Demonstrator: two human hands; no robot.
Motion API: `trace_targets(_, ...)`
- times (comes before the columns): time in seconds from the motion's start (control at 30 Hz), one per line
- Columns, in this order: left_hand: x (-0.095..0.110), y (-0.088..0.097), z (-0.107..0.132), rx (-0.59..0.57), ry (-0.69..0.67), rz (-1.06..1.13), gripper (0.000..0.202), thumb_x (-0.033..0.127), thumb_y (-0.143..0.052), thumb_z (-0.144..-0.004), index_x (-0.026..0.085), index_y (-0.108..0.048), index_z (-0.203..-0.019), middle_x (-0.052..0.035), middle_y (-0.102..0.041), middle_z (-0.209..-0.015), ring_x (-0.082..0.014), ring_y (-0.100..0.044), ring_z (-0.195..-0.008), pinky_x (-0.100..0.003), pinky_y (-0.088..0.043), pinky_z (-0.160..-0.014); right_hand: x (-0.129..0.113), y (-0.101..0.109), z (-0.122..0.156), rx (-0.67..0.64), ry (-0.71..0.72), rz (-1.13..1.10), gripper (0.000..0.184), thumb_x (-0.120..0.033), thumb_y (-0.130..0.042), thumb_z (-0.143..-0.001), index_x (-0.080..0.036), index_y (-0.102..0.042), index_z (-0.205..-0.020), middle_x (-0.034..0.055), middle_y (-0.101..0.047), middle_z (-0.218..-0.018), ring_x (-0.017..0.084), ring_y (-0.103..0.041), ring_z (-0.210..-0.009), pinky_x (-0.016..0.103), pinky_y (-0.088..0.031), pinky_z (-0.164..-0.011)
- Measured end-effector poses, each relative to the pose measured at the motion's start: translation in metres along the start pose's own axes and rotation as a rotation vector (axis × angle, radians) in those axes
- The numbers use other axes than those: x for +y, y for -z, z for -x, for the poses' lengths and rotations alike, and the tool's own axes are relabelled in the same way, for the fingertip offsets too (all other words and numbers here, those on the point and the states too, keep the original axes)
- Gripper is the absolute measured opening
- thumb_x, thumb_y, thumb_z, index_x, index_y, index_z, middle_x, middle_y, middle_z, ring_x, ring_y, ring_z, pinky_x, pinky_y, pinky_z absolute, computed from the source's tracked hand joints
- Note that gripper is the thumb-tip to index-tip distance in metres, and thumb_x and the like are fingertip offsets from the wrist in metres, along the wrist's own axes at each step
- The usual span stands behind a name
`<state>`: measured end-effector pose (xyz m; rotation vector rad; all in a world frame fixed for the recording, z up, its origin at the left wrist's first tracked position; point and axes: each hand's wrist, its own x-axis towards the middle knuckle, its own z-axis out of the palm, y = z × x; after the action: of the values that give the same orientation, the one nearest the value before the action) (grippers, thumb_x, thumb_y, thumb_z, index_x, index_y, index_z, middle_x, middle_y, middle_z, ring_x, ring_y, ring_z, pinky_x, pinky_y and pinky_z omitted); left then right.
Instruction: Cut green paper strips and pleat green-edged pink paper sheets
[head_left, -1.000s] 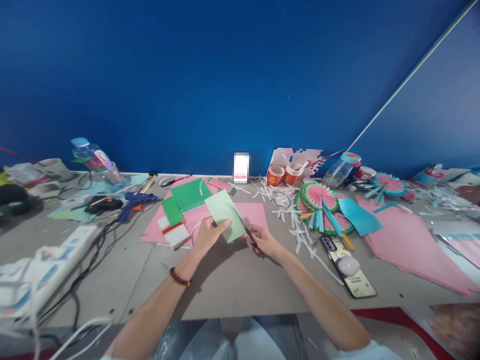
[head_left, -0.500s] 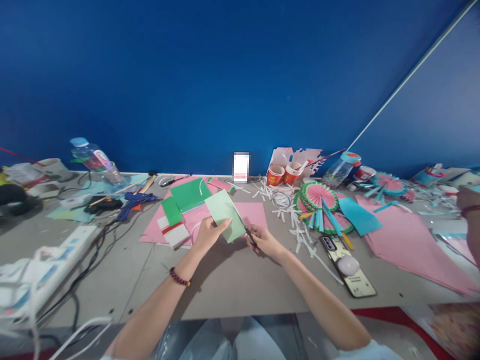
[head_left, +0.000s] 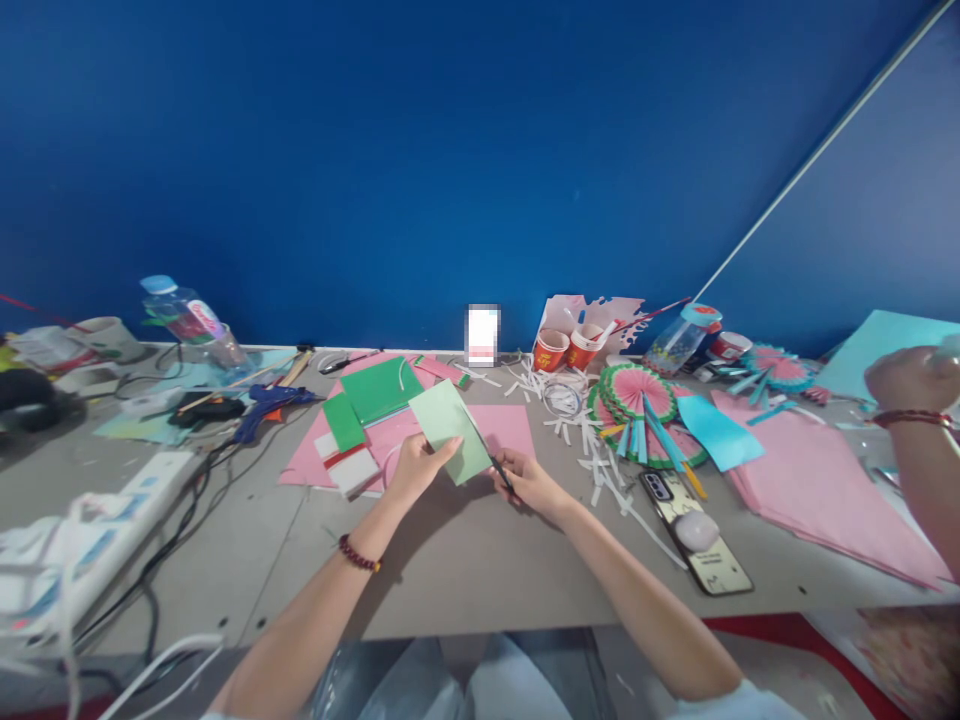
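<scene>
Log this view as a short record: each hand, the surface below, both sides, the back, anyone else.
Left hand: grips a pale green sheet, thumb on top
Right hand: holds scissors, blades at the sheet's right edge
Below: pink paper on a grey table
Left side: blue glue gun, white power strip
Right side: pleated pink-and-green fan; phone with a whitish rounded object on it
Back: two red cups, blue wall
Other person: a hand at far right, in front of a light blue sheet
</scene>
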<state>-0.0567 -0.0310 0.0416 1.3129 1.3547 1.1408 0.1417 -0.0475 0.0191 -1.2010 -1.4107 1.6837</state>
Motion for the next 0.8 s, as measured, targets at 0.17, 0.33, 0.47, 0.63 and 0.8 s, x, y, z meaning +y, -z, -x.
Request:
trace_targets(0.17,0.000,0.000,0.000,-0.011,0.008,0.002,0.034,0.046,-0.073,-0.060,0.013,-0.067,-0.061,-0.0026,-0.063,-0.056,-0.0141,-0.053,-0.052,-0.022,-0.039,-0.048,-0.001,0.000,0.001,-0.002,0.007,0.004,0.042,-0.056,-0.064,-0.071,-0.021,-0.041,-0.076,-0.0109,-0.047,-0.044,0.003,-0.031,-0.031,0.015,-0.022,-0.031)
trace_targets(0.33,-0.001,0.001,-0.002,0.045,0.005,0.051,0.034,0.046,-0.074,-0.058,0.014,-0.066,-0.056,-0.0015,-0.061,-0.051,-0.0134,-0.052,-0.050,-0.023,-0.039,-0.047,-0.001,0.000,0.002,-0.012,0.016,0.006,0.040,-0.054,-0.065,-0.072,-0.021,-0.042,-0.075,-0.0110,-0.046,-0.044,0.003,-0.031,-0.032,0.015,-0.021,-0.032)
trace_targets(0.47,-0.006,0.001,-0.005,0.141,0.013,0.135,0.036,0.047,-0.075,-0.059,0.013,-0.069,-0.065,-0.0043,-0.066,-0.061,-0.0150,-0.056,-0.055,-0.024,-0.043,-0.051,0.005,0.000,0.000,-0.021,0.013,0.010,0.038,-0.052,-0.065,-0.073,-0.020,-0.043,-0.075,-0.0110,-0.045,-0.045,0.003,-0.031,-0.032,0.015,-0.021,-0.031)
trace_targets(0.63,-0.012,0.001,-0.006,0.158,0.092,0.300,0.044,0.050,-0.078,-0.056,0.011,-0.071,-0.075,-0.0070,-0.069,-0.066,-0.0168,-0.060,-0.056,-0.026,-0.047,-0.053,0.010,0.000,-0.001,-0.036,-0.036,0.009,0.036,-0.051,-0.064,-0.074,-0.022,-0.043,-0.076,-0.0110,-0.046,-0.046,0.003,-0.031,-0.030,0.015,-0.020,-0.029)
trace_targets(0.8,-0.014,0.002,-0.006,0.121,0.085,0.323,0.040,0.049,-0.078,-0.058,0.012,-0.070,-0.071,-0.0057,-0.069,-0.063,-0.0155,-0.060,-0.053,-0.025,-0.046,-0.050,0.006,0.000,0.000,-0.063,-0.038,0.001,0.039,-0.053,-0.065,-0.073,-0.022,-0.042,-0.076,-0.0108,-0.047,-0.045,0.003,-0.031,-0.030,0.015,-0.020,-0.029)
